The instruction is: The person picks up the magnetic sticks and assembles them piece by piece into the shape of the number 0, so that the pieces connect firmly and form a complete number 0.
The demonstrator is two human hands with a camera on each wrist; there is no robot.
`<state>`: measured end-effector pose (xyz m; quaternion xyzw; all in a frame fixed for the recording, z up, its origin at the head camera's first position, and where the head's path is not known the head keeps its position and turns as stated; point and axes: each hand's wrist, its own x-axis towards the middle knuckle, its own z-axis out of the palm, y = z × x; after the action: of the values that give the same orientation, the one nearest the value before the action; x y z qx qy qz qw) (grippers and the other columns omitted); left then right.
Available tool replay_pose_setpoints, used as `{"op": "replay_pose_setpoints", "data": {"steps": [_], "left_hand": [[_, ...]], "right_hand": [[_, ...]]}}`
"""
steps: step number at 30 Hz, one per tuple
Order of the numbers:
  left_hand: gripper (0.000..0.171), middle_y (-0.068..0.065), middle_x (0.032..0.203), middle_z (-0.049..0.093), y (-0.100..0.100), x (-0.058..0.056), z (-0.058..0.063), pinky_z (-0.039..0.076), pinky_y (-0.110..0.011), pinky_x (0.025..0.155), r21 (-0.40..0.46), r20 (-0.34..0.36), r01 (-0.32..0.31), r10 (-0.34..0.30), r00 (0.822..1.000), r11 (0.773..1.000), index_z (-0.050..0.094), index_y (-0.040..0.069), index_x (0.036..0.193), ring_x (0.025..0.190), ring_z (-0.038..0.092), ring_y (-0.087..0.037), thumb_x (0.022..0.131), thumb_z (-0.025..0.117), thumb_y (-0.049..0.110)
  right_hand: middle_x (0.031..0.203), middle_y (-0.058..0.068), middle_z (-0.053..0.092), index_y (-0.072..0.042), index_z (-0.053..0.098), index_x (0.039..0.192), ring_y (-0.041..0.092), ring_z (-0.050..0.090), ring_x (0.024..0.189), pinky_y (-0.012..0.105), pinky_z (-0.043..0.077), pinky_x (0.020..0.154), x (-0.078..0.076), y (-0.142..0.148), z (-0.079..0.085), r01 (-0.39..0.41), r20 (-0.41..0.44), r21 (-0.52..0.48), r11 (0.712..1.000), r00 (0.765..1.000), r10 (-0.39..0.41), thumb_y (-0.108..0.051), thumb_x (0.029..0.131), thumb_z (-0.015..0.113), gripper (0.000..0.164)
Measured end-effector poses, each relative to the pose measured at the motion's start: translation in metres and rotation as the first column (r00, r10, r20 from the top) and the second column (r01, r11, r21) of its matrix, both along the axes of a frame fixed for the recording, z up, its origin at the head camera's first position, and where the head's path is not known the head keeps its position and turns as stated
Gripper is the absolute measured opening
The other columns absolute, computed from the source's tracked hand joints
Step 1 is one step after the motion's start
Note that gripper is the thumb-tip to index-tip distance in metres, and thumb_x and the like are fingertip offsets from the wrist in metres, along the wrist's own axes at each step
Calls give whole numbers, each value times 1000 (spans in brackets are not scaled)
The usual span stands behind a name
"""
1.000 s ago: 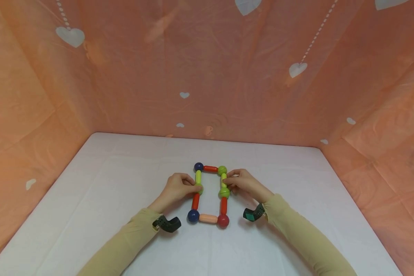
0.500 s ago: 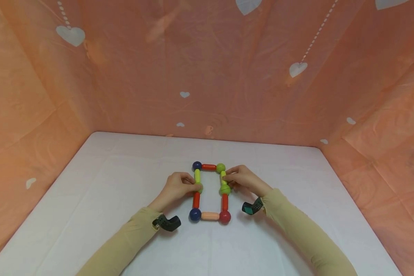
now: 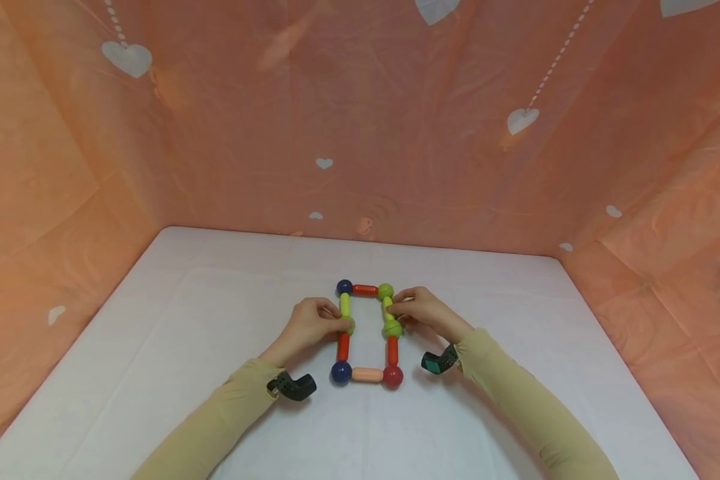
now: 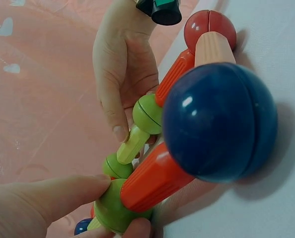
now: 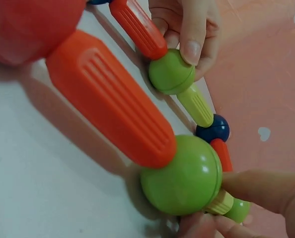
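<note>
A closed, roughly rectangular loop of toy building rods and balls lies on the white table. In the head view, my left hand (image 3: 312, 323) pinches the green ball (image 3: 349, 325) midway along the left side. My right hand (image 3: 429, 313) pinches the yellow-green rod (image 3: 388, 308) on the right side, just beyond another green ball (image 5: 182, 174). Blue balls mark the left corners, the nearer one (image 4: 219, 121) large in the left wrist view. A red ball (image 3: 393, 376) forms the near right corner, joined by a peach rod (image 3: 367, 375). My fingers partly hide the held pieces.
The white table (image 3: 228, 267) extends around the loop. Orange cloth (image 3: 360, 133) with white hearts hangs behind it and along both sides. A dark camera mount (image 3: 294, 387) juts from the left wrist, and another (image 3: 440, 360) from the right.
The loop's near end has shifted slightly right and away from me. My right hand has moved a little farther away, with the right-side rods now slightly bent at the green ball. Both holds stay the same.
</note>
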<state>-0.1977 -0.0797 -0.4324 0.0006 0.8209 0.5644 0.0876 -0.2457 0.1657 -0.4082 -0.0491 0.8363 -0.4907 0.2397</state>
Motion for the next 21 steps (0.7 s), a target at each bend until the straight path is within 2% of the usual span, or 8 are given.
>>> {"op": "replay_pose_setpoints", "data": {"steps": [6,11,15,21], "left_hand": [[38,-5,77,65,3,-1,2,52,-27,61,-79,-13,-7,6,1000,997,62,3,98,67,62,-16,74,83,24],[46,-6,81,65,7,-3,2,53,-28,60,-124,-44,-6,1,999,992,60,2,107,66,61,-16,73,84,23],[47,-7,85,64,8,-5,2,54,-28,60,-123,-34,-6,2,999,992,60,2,114,67,62,-16,75,81,19],[50,-8,86,65,6,-11,1,54,-28,62,-105,-43,2,-6,999,995,61,1,119,67,63,-16,76,80,19]], "right_hand": [[96,11,62,0,56,122,20,59,71,28,53,64,12,0,6,3,-40,100,995,999,1,-26,86,71,47],[97,11,60,-2,53,125,19,59,68,29,54,64,23,-1,5,-16,-81,153,988,996,29,-26,81,77,56],[93,11,61,-1,52,125,18,61,67,30,55,63,27,-3,2,5,-102,108,994,995,6,-22,78,79,58],[93,12,62,0,53,122,20,61,67,31,55,63,24,1,-1,51,-65,21,998,997,-49,-18,78,79,54]]}}
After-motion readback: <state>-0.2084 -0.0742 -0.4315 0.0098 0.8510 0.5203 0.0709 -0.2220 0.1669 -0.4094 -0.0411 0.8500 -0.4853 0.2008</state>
